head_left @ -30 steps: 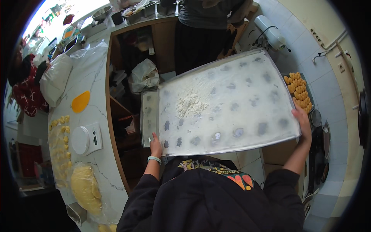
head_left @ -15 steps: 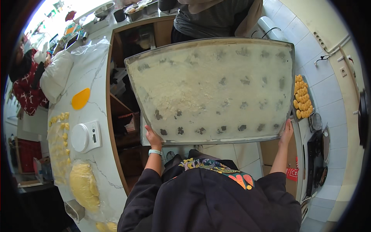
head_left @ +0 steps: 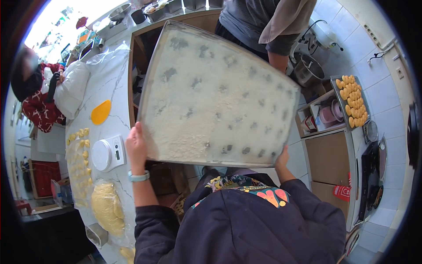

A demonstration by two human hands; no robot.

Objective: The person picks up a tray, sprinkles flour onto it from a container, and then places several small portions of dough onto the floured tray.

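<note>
A large rectangular baking tray [head_left: 239, 103], coated in pale flour with rows of dark bare patches, is held up in front of me and slanted. My left hand [head_left: 136, 143], with a light band on its wrist, is closed on the near left edge. At the near right corner my right hand [head_left: 282, 158] grips the rim, its fingers partly hidden beneath. Loose flour lies thickest toward the tray's left near corner.
On the left counter [head_left: 115, 83] are a white scale [head_left: 108, 153], an orange scraper [head_left: 101, 112], wrapped yellow dough [head_left: 107, 209] and small dough pieces [head_left: 80, 152]. A person [head_left: 259, 26] stands beyond the tray, near a mixer [head_left: 327, 35]. Baked pieces fill a tray [head_left: 351, 99] at right.
The tray has turned and shifted left, its far left corner swinging away from me and its right side coming nearer. Both hands still grip it. The person beyond has moved right.
</note>
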